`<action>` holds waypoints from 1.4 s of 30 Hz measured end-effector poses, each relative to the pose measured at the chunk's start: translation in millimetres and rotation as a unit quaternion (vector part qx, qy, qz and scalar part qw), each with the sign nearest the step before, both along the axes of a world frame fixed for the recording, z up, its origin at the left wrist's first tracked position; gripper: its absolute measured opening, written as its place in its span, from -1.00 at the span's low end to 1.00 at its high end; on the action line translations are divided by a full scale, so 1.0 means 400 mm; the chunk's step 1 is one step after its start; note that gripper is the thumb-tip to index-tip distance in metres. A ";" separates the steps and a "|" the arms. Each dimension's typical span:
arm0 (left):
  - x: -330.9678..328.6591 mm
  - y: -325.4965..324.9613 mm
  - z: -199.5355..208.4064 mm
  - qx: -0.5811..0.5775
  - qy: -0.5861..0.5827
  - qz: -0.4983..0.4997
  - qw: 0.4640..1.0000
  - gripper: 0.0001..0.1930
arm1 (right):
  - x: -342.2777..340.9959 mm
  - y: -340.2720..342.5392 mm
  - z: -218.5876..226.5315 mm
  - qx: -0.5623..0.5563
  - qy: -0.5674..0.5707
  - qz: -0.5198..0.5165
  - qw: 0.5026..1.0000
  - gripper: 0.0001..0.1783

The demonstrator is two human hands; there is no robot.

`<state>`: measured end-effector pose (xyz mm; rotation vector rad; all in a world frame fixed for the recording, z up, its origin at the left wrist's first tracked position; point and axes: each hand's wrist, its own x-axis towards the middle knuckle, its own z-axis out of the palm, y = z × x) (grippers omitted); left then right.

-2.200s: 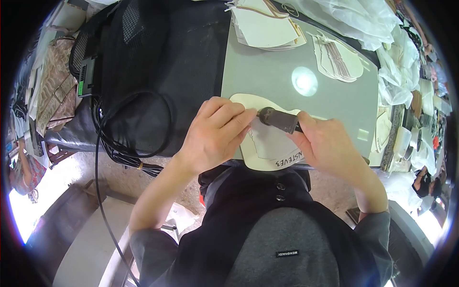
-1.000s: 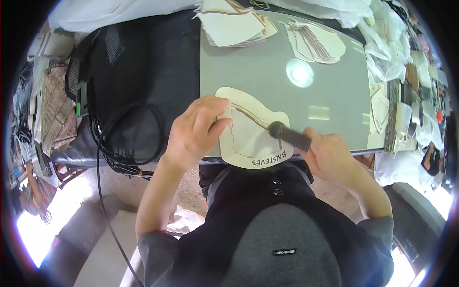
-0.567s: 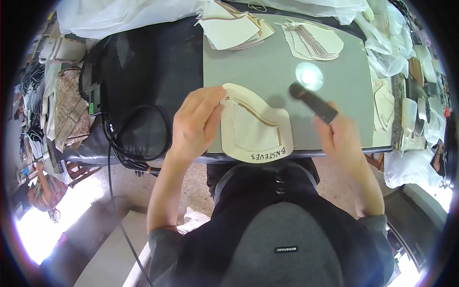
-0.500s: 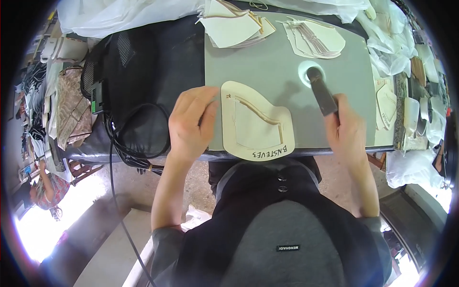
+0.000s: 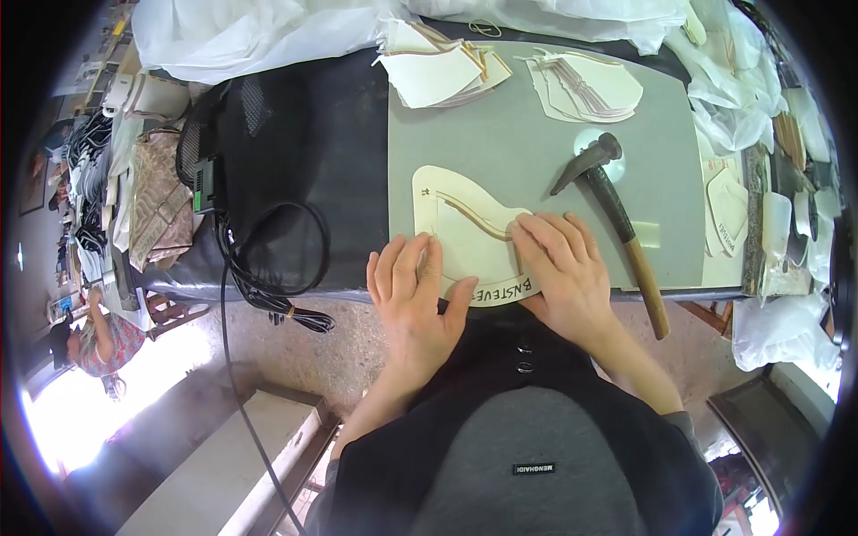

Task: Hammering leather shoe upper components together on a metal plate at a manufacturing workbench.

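Observation:
A cream card pattern (image 5: pixel 447 188) with a rounded outline, a curved slot cut in it and handwriting along its near edge lies at the table's front edge. On its left side rest the fingertips of my left hand (image 5: pixel 413 290), thumb apart from the fingers. My right hand (image 5: pixel 569 281) lies over the pattern's right edge, its fingers stretched out; the thumb is partly hidden near the rim. Neither hand is on the hammer (image 5: pixel 617 210), which lies just right of my right hand, its dark head far and its wooden handle pointing toward me over the table edge.
A grey-green board (image 5: pixel 500 138) covers the work area. At its far side are two stacks of cut white pieces (image 5: pixel 438 67), (image 5: pixel 590 85). A black mesh-backed item (image 5: pixel 255 116) and coiled black cable (image 5: pixel 277 259) lie left. White plastic sheeting (image 5: pixel 259 36) lines the back.
My right hand has let go of the hammer, now lying on the board, and moved left onto the pattern. My left hand has moved right onto the pattern's left side.

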<state>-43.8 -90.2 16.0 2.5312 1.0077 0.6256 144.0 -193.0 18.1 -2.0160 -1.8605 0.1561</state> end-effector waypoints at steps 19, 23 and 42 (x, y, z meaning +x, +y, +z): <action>0.221 0.243 0.095 -0.278 -0.431 0.093 0.854 -0.46 | -0.009 0.015 0.001 0.063 0.080 -0.106 0.989 0.02; 0.278 0.398 0.010 -0.228 -0.357 0.164 0.891 -0.28 | -0.010 0.016 0.013 0.084 0.079 -0.090 0.989 -0.03; 0.643 0.315 -0.025 0.039 -0.024 -0.232 0.972 -0.58 | 0.158 -0.066 0.027 0.053 0.039 -0.236 0.969 -0.46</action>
